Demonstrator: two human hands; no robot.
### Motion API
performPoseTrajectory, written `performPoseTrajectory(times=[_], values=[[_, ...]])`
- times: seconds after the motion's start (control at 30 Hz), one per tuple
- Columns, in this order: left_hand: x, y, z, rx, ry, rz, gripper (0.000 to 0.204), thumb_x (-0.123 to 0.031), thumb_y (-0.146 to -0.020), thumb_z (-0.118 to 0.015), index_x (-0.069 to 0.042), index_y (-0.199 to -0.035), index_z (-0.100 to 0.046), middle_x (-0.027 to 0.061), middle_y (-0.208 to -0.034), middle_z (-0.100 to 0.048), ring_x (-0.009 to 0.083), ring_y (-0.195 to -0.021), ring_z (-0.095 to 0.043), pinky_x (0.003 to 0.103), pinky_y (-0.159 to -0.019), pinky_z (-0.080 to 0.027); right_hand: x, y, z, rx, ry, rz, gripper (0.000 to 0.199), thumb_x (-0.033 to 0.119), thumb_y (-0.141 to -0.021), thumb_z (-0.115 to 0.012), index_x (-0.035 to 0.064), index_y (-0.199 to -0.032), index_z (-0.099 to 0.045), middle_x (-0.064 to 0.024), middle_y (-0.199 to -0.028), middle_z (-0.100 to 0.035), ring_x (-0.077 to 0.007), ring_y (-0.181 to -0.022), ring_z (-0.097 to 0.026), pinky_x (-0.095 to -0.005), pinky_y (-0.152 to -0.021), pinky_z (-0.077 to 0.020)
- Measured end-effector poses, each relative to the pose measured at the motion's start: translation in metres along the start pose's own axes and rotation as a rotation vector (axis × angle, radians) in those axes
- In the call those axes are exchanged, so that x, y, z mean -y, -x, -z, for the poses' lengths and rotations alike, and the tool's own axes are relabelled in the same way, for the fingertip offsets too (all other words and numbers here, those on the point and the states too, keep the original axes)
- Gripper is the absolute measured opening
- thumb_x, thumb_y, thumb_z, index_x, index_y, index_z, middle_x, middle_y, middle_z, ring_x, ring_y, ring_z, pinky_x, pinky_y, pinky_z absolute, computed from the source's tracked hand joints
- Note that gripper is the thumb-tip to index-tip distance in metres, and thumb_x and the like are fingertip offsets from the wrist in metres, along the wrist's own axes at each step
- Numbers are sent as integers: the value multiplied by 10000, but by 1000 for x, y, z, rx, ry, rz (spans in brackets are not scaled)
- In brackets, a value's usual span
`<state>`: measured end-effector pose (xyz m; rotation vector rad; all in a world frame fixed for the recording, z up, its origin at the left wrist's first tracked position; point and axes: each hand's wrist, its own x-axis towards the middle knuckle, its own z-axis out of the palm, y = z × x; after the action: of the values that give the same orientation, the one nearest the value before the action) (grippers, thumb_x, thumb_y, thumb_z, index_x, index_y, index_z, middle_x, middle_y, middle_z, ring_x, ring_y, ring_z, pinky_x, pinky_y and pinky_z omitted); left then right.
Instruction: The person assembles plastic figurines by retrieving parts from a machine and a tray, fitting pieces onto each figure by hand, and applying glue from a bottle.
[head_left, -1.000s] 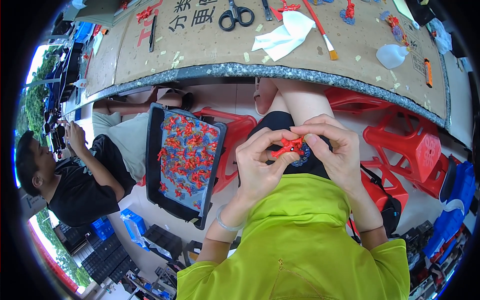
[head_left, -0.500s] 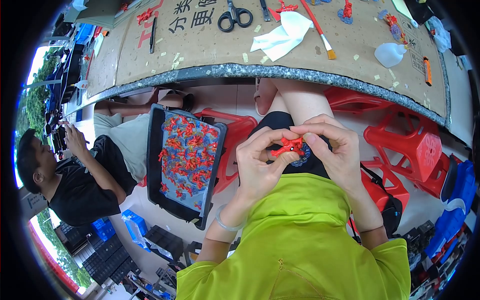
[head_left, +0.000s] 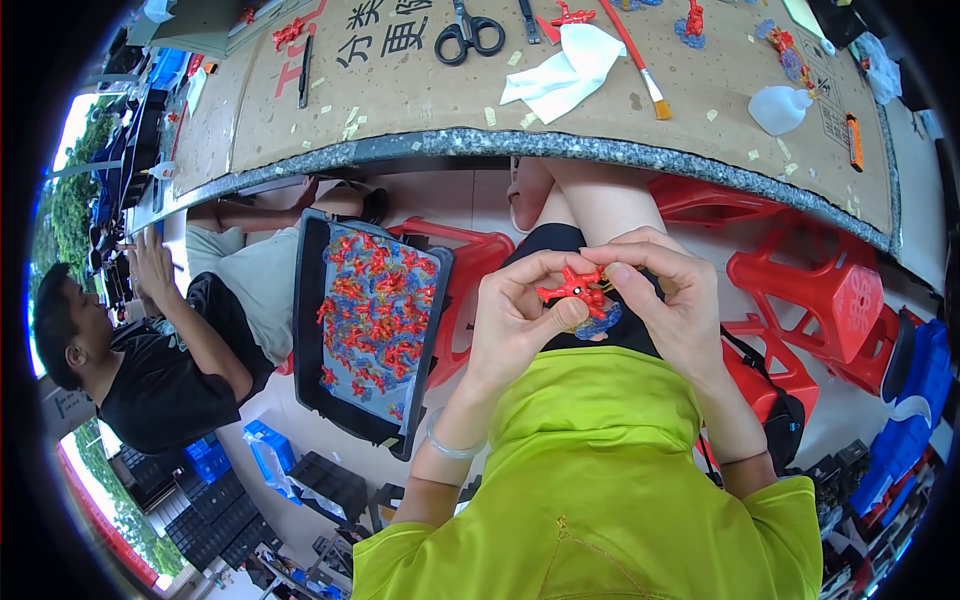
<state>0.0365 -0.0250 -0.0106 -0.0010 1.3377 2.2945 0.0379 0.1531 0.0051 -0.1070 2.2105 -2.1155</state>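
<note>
A small red toy figurine (head_left: 574, 287) with a translucent blue base is held over my lap. My left hand (head_left: 512, 318) is closed round its left side, thumb below and fingers above. My right hand (head_left: 672, 290) is also closed, thumb and fingertips pinching the figurine's right edge, where a bit of yellow shows; the exact part between the fingertips is hidden. To my left, a black tray (head_left: 312, 335) holds many similar red and blue figurines (head_left: 385, 300) in rows on a grey liner.
Ahead runs a cardboard-covered table (head_left: 410, 100) with a stone edge. On it lie scissors (head_left: 468, 33), a brush (head_left: 640, 65), a white cloth (head_left: 568, 75) and an orange cutter (head_left: 855, 142). Red stools (head_left: 815, 290) stand right. A person in black (head_left: 165, 375) sits left.
The figurine has tilted a little in my hands, showing more of its blue base below. My left hand has shifted slightly. The person at the left has raised their hands.
</note>
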Motion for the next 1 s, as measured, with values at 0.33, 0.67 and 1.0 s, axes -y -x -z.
performPoseTrajectory(times=[0.33, 0.67, 1.0], values=[[-1, -3, 2, -22, 120, 56, 475, -61, -832, -706, 57, -1238, -489, 128, -1041, -637, 196, -921, -658, 328, -710, -608, -2, 0, 0, -33, 39, 23, 203, 27, -826, -653, 45, -1018, -715, -57, -936, -619, -90, -765, -556, -214, -671, -443], [2, -4, -1, -212, -29, -27, 477, 98, -804, -627, 52, -1253, -474, 109, -1040, -644, 151, -950, -635, 269, -850, -531, -4, 1, 0, -32, 72, 10, 216, 22, -802, -680, 46, -1014, -716, -62, -928, -622, -98, -785, -560, -217, -680, -447], [-1, 0, -16, -278, -827, -85, 611, 50, -694, -657, -5, -1252, -414, 105, -819, -652, 158, -764, -648, 290, -731, -516, -5, -11, 1, 21, 208, 28, 195, 55, -788, -692, 41, -981, -710, -70, -918, -628, -137, -773, -596, -256, -669, -466]])
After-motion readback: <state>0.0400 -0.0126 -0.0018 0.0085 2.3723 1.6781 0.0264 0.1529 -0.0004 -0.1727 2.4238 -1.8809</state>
